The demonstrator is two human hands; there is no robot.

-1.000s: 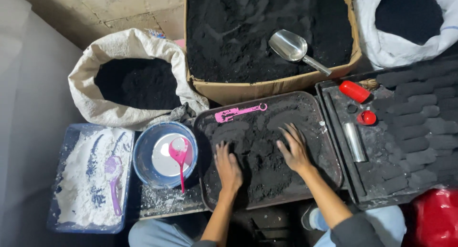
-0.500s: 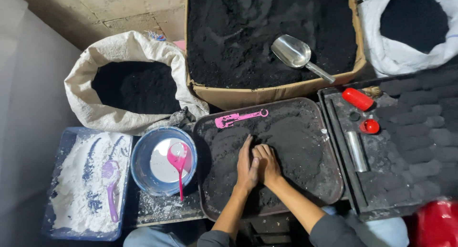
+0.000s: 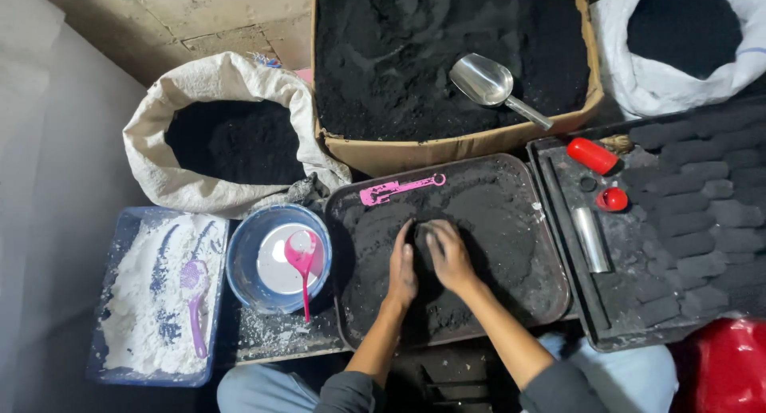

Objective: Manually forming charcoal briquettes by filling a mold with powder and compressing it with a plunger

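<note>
Left hand: (image 3: pixel 401 268) lay cupped on the black powder (image 3: pixel 479 221), fingers toward the far side.
Right hand: (image 3: pixel 449 257) cupped likewise, just right of the left.
Gathered heap: a small mound (image 3: pixel 420 239) pressed between both palms, equally near each, with no clear long axis or heading.
Place: middle of the dark tray (image 3: pixel 558 297).
Nearby: pink scraper (image 3: pixel 399 189) at the tray's far rim, long axis left-right; blue bowl (image 3: pixel 239 281) to the left.

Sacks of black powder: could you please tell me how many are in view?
2: one white sack sits upper left, beside the cardboard box; another sack is at the top right corner, partly cut off.
</note>
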